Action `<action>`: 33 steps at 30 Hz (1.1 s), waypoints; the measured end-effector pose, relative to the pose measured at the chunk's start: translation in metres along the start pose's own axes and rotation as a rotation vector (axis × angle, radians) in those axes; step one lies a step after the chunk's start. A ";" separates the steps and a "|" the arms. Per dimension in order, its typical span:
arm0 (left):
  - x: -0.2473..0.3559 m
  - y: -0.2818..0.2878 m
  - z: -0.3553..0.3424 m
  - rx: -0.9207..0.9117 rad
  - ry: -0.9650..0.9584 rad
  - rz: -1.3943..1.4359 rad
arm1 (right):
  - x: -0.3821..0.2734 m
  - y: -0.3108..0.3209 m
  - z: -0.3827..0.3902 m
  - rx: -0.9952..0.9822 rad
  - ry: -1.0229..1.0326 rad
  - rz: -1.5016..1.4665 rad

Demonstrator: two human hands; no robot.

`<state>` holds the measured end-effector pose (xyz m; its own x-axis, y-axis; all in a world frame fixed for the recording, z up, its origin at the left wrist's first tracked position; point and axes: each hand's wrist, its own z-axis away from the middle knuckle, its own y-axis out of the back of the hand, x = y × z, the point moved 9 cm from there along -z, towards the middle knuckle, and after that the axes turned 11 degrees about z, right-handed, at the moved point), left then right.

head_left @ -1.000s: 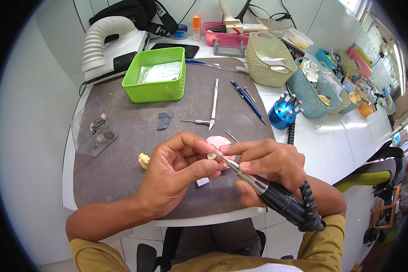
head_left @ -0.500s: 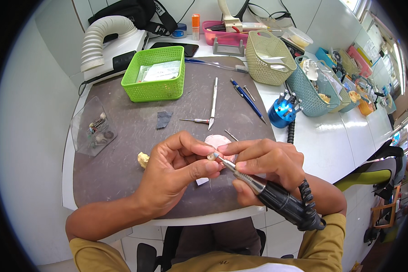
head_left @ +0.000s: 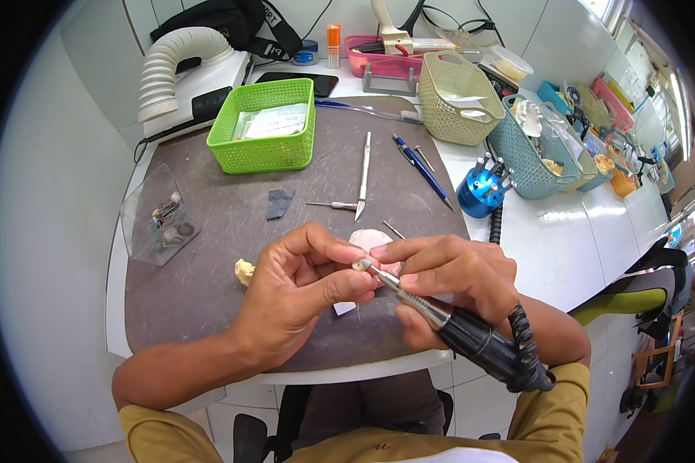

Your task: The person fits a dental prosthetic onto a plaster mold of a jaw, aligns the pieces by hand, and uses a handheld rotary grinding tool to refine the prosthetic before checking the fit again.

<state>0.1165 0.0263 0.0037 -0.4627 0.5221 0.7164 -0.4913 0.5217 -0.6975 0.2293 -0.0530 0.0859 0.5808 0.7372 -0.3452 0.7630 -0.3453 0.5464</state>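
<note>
Between the thumb and fingers of my left hand (head_left: 305, 285) is pinched a small whitish dental crown (head_left: 358, 265). My right hand (head_left: 463, 278) grips a black and silver rotary handpiece (head_left: 471, 336) with a coiled cord. Its small pale blue-grey tip (head_left: 367, 265) meets the crown or sits right against it; the exact contact is too small to tell. Behind my fingers, partly hidden, a round pink-white plaster piece (head_left: 371, 238) lies on the brown mat (head_left: 201, 309). A yellowish dental model piece (head_left: 244, 272) rests just left of my left hand.
Beyond my hands lie a craft knife (head_left: 364, 174), a thin metal instrument (head_left: 332, 204) and a blue pen (head_left: 425, 171). A clear tray (head_left: 158, 220) sits left. Further back stand a green basket (head_left: 262, 158), a beige basket (head_left: 455, 100) and a blue bur holder (head_left: 480, 191).
Almost nothing differs. The handpiece and my right hand have shifted very slightly, while my left hand keeps its place with the crown.
</note>
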 end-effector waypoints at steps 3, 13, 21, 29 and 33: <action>0.000 -0.001 0.000 -0.011 -0.002 0.014 | 0.001 0.000 0.002 0.007 -0.014 0.002; 0.001 -0.001 0.000 -0.025 -0.004 0.074 | -0.002 0.001 0.000 0.001 0.010 0.025; 0.000 0.000 0.000 -0.018 -0.006 0.054 | -0.002 0.001 -0.001 0.001 0.014 0.025; 0.000 0.000 0.000 -0.018 -0.002 0.083 | -0.001 0.001 -0.001 0.002 0.008 0.018; -0.001 0.000 0.000 0.008 0.014 0.017 | -0.002 0.001 -0.002 -0.002 0.009 0.024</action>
<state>0.1168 0.0264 0.0028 -0.4608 0.5399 0.7044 -0.4894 0.5076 -0.7091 0.2286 -0.0535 0.0882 0.5968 0.7337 -0.3250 0.7481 -0.3622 0.5560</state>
